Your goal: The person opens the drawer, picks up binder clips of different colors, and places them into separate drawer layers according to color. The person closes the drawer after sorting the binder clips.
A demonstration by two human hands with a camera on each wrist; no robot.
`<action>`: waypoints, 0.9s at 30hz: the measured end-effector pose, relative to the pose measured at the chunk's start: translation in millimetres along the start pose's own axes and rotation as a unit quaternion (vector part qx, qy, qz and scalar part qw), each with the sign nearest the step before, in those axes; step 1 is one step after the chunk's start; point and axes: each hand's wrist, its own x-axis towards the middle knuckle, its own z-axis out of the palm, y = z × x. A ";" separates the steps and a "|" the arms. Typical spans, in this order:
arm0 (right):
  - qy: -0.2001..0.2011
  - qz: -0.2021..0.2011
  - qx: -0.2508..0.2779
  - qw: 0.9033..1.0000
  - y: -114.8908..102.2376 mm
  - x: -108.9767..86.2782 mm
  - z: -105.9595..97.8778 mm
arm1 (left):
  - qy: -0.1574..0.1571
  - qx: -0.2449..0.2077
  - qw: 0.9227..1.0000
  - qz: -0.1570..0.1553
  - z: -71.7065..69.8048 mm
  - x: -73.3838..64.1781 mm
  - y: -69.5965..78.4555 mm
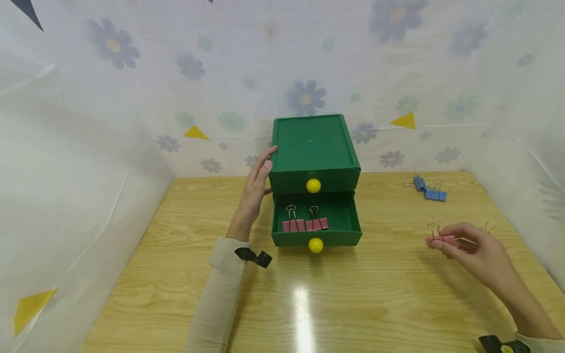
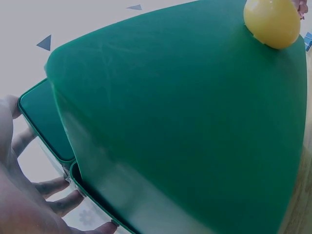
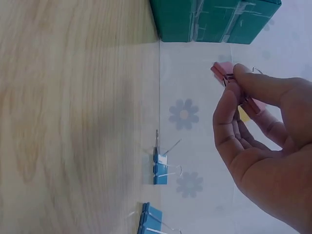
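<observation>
Here the right hand pinches a pink binder clip between thumb and fingertips, holding it above the wooden table; in the right wrist view the clip sits at the tips of the fingers, its wire handles pointing away from the palm. Ahead of that grip and to its left stands a green drawer box, whose lower drawer is pulled out. Two more pink clips lie side by side inside it (handles toward the back). Each drawer front carries a yellow knob. Beyond the pinched clip, farther from the person, blue binder clips lie in a small group on the table, well apart from the hand.

The left hand rests flat with straight fingers against the box's left side, touching it near the top edge; the left wrist view shows its fingertips by the green wall.
</observation>
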 end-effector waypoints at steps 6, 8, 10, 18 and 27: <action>0.013 -0.048 0.003 0.999 -5.7 3.6 6.5 | -0.003 -0.003 1.000 -0.002 1.4 0.2 1.3; 0.024 -0.046 -0.004 0.999 -9.0 4.3 8.7 | -0.004 -0.003 1.000 -0.002 1.7 0.3 1.6; 0.032 -0.044 -0.008 0.998 -12.7 5.3 10.9 | -0.004 -0.003 1.000 -0.001 1.6 0.9 0.8; 0.051 -0.049 -0.009 0.997 -29.6 12.9 19.0 | 0.002 -0.006 1.000 0.002 -4.2 8.7 -20.9; 0.054 -0.071 0.014 0.996 -45.8 18.7 23.0 | 0.010 -0.006 1.000 0.006 -5.1 10.6 -28.3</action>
